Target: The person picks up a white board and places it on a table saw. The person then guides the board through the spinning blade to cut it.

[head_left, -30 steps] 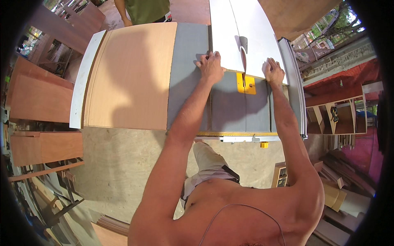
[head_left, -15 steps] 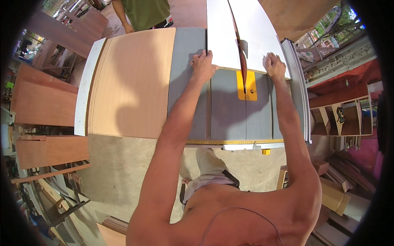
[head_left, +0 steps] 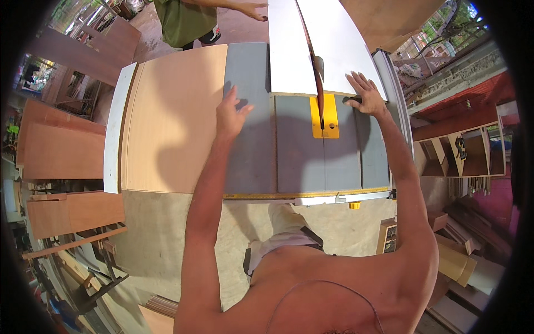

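A white board lies over the far half of a grey table saw, with a cut dividing it into a left piece and a right piece. The reddish saw blade stands in the yellow insert plate, at the board's near edge. My left hand hovers over the grey top with fingers apart, holding nothing and clear of the board. My right hand lies with spread fingers on the near right corner of the right piece, thumb toward the blade.
A co-worker in a green shirt stands beyond the saw, one hand beside the left piece's far edge. A tan wooden extension adjoins the saw on the left; the metal fence runs along the right. Wooden cabinets stand farther left.
My left hand has come off the left piece and swung left. My right hand's curled fingers have spread out. The co-worker's arm now reaches toward the board.
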A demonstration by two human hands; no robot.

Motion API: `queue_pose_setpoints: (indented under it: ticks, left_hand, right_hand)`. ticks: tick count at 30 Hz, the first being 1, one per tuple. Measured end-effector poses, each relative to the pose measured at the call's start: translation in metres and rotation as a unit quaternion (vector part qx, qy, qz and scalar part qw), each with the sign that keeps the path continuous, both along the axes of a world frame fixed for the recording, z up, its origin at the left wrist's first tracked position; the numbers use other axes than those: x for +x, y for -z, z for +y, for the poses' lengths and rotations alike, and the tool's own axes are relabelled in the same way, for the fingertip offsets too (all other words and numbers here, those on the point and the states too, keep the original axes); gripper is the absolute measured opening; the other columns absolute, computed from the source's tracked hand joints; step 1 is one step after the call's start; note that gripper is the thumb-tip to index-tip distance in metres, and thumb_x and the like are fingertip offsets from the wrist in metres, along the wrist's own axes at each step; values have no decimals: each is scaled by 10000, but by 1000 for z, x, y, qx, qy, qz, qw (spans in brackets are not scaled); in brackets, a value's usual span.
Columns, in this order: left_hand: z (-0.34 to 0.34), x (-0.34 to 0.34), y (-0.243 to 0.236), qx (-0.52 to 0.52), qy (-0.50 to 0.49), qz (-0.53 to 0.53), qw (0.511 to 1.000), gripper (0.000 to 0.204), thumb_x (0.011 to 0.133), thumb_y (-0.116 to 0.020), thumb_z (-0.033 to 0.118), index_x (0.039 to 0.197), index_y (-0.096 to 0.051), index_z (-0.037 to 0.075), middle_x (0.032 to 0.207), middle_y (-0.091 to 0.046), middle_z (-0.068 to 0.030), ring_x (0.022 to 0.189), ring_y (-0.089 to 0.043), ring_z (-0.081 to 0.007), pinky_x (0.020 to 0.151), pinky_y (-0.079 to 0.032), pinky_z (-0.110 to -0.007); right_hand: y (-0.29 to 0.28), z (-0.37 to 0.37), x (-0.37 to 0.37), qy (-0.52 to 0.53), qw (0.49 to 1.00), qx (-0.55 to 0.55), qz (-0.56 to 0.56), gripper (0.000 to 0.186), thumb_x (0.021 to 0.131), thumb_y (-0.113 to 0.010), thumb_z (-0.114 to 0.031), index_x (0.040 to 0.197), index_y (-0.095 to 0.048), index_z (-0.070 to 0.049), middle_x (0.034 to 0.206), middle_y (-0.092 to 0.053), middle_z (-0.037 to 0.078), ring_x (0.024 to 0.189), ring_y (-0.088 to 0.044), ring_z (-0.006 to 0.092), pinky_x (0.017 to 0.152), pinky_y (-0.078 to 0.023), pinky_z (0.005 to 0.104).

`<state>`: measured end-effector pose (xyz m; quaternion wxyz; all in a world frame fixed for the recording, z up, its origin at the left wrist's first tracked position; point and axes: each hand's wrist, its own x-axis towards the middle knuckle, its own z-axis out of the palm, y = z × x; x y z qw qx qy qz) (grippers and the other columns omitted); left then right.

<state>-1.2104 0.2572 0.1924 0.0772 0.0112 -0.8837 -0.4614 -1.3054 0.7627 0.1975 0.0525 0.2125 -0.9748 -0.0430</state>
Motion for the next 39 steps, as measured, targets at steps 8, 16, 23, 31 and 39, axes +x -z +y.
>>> queue_pose_setpoints:
  ticks: [8,16,23,31,39]
  left_hand:
    - [-60,93,0,94,-112,-23,989,721,956,-836,139,1580,-519,-33,1098,-802,-168,938,-768,-173,802,-607,-314]
    - [-163,264,1,30,-279,-31,959,580,1028,-753,124,1558,-562,-13,1189,-796,-137,827,-723,-112,697,-555,-281]
    - [-207,376,37,134,-400,-74,904,542,1058,-725,181,1535,-577,-31,1301,-767,-146,833,-747,-131,614,-500,-264]
    - [-166,377,79,170,-343,-119,916,404,1058,-722,168,1396,-664,-44,1042,-805,-108,786,-757,-131,581,-473,-245]
    - [-129,342,74,234,-300,-149,913,361,1069,-710,190,1351,-681,-34,990,-816,-113,773,-763,-135,541,-427,-236]
  right_hand:
    - [9,13,-16,-148,940,284,116,652,1079,-554,-192,1598,-335,135,1560,-500,397,1433,-568,492,1158,-541,522]
    - [3,20,-14,-192,926,273,177,592,1004,-586,-86,1508,-425,178,1420,-619,392,1248,-707,477,1016,-633,475]
    - [-73,49,-38,-215,968,81,98,502,969,-676,-155,1403,-523,44,1082,-749,264,718,-745,426,600,-612,521]
    - [-152,45,-7,-132,990,-42,34,341,971,-682,-172,1261,-561,-39,840,-723,215,768,-724,464,671,-572,554]
    - [-261,25,-18,42,960,-214,177,346,1001,-719,-327,977,-664,14,748,-675,203,701,-681,376,672,-535,455]
